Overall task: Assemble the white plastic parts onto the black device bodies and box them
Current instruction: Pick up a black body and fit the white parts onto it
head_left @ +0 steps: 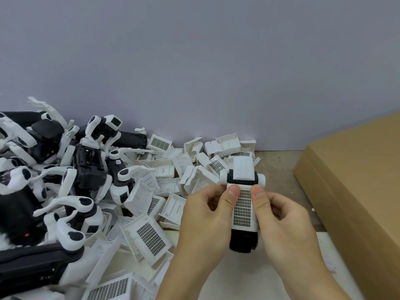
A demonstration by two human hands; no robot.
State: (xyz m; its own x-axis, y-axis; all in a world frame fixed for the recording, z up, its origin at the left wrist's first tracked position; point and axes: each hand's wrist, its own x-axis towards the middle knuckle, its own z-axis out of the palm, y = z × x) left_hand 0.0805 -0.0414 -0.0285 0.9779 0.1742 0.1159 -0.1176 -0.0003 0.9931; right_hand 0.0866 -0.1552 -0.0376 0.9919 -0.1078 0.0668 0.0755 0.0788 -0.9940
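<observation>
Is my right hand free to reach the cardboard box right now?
Probably not yet: the right hand and left hand both grip the black device body. The cardboard box lies unobstructed beside it.

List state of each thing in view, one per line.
Left hand: grips the device, thumb pressing the grille cover.
Right hand: grips the device, thumb pressing the grille cover.
Black device: held above the table between both hands.
Grille cover: white, lying on the device; whether fully seated is unclear.
Loose white covers: heaped, unassembled.
Black-and-white devices: piled at left.
Cardboard box: closed, at right.
</observation>
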